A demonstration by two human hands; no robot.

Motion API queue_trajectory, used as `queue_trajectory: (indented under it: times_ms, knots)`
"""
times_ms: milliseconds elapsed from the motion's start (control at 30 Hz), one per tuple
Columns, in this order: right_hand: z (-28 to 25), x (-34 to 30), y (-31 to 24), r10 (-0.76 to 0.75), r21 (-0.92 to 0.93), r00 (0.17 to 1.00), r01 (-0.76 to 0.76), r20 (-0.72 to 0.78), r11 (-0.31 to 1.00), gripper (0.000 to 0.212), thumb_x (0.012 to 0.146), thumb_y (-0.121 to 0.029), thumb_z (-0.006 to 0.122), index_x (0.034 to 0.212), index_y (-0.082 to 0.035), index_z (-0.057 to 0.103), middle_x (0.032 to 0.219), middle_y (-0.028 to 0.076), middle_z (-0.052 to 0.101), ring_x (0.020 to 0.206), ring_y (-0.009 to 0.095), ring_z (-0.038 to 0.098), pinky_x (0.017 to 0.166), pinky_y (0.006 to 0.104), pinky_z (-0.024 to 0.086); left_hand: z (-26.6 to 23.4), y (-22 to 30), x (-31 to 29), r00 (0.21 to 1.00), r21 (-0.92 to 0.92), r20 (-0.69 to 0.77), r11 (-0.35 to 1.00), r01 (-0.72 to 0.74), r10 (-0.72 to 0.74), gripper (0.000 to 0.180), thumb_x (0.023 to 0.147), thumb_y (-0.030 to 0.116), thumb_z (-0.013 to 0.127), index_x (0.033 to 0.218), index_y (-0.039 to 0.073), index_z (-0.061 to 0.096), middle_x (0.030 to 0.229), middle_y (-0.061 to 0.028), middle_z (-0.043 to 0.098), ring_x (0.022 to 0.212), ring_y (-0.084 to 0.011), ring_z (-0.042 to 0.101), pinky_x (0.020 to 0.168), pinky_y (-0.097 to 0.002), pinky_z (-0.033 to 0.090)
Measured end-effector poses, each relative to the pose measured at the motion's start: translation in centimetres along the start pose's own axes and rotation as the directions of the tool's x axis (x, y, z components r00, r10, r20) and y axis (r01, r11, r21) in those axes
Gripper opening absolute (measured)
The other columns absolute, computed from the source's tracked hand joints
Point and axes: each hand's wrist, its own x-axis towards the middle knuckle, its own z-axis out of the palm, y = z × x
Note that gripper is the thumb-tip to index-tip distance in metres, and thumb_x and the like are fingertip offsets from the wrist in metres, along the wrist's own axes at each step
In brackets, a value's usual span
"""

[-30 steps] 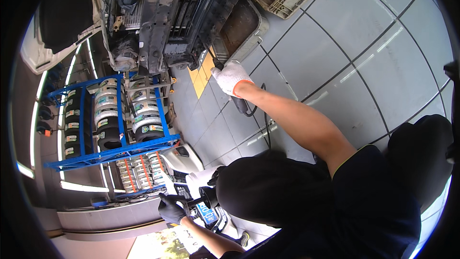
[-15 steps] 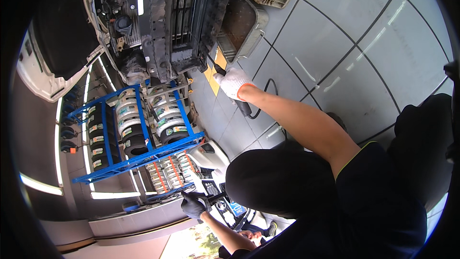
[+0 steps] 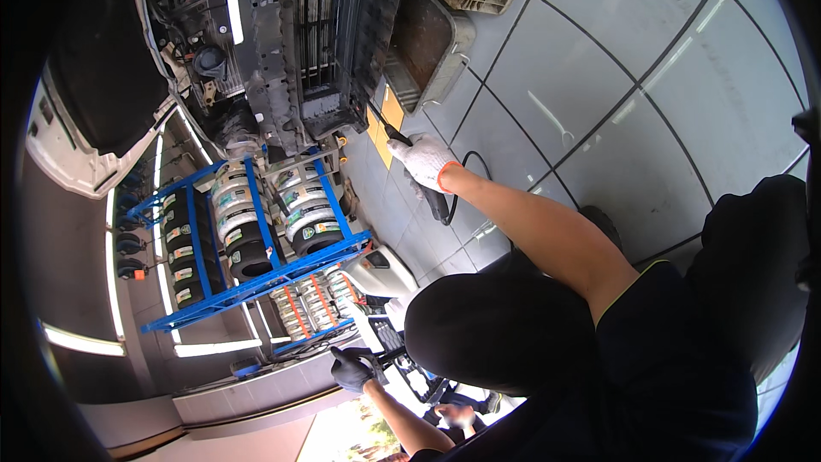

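Observation:
My right hand point(image 3: 425, 160), in a white knit glove with an orange cuff, is closed on a black wand-like tool point(image 3: 437, 204). Its thin dark rod points toward the lower edge of the car's exposed front point(image 3: 321, 34); whether it touches cannot be made out. A black hose or cable point(image 3: 481, 156) loops from the tool's other end. My left hand point(image 3: 351, 370), in a black glove, is closed around a slim black object point(image 3: 391, 354), whose kind is not clear. My bent knee point(image 3: 487, 325) in black cloth hides part of what lies beyond.
Worn plastic bins point(image 3: 463, 41) sit on the grey tiled floor point(image 3: 599, 68) beside the car. A blue rack point(image 3: 265, 267) with stacked tyres point(image 3: 248, 248) stands beyond. A spanner point(image 3: 566, 137) lies on the floor. Another person's hand point(image 3: 457, 415) shows near the bottom.
The whole view has shifted a little. My right hand and the tool sit slightly lower and to the right in the picture; my left hand keeps its closed grip.

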Motion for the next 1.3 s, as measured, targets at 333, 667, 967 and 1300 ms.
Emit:
queue_trajectory:
  times_ms: [333,667,967,1300]
  knots:
    - [-0.5,0.2,1.1,0.048,0.006,0.998,-0.048,0.051,0.999,0.050,0.109,-0.049,0.067,0.116,0.001,0.060,0.072,0.007,0.057,0.050,0.020,0.058,0.044,0.0436,0.054,0.0,0.8,-0.4,0.999,0.012,0.013,0.999,-0.033,0.033,0.092,0.117,0.062,0.034,0.060,0.006,0.078,0.054,0.0016,0.070,0.053,-0.0155,0.061,0.061,-0.0318,0.048]
    - [-0.7,-0.6,1.4,0.047,0.077,0.998,-0.051,0.049,0.996,0.045,0.110,-0.047,0.065,0.111,-0.003,0.058,0.074,0.005,0.056,0.051,0.019,0.058,0.044,0.0405,0.052,-0.1,0.2,0.0,0.997,0.011,0.044,0.998,-0.067,0.067,0.091,0.117,0.065,0.035,0.063,0.008,0.082,0.054,0.0029,0.071,0.052,-0.0176,0.065,0.063,-0.0343,0.053]
    - [2.4,-5.0,3.8,-0.028,0.044,0.998,0.030,-0.053,0.999,0.047,0.111,-0.043,0.066,0.123,0.002,0.060,0.060,0.008,0.055,0.042,0.021,0.055,0.041,0.0421,0.049,-0.5,1.9,-1.2,0.997,-0.038,0.040,0.997,-0.064,0.066,0.092,0.117,0.063,0.035,0.060,0.005,0.078,0.054,0.0024,0.069,0.054,-0.0156,0.060,0.062,-0.0328,0.048]
    - [3.0,-1.2,1.7,-0.037,-0.098,0.999,0.039,0.029,0.994,0.061,0.110,-0.050,0.061,0.111,0.011,0.062,0.067,0.017,0.066,0.051,0.032,0.070,0.047,0.0457,0.057,-0.2,1.1,-0.6,0.999,0.035,-0.003,0.998,-0.050,0.050,0.090,0.117,0.064,0.035,0.062,0.009,0.081,0.052,0.0028,0.069,0.049,-0.0167,0.063,0.062,-0.0326,0.053]
